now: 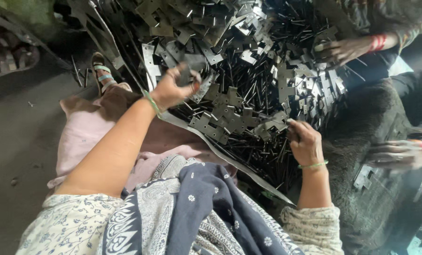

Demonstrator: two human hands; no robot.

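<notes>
- The left hand (173, 87) is raised above the near edge of the heap, its fingers curled shut around a small grey metal plate (190, 75).
- The right hand (304, 141) rests low on the heap, fingers bent down among the pieces; whether it grips one I cannot tell.
- Between and beyond both hands lies a big pile of flat metal plates (225, 113) mixed with thin dark pins (258, 89).
- Beyond the right hand, another person's hand (345, 49) with red bangles touches the pile.
- A second blurred hand (395, 153) hovers just right of the right hand.
</notes>
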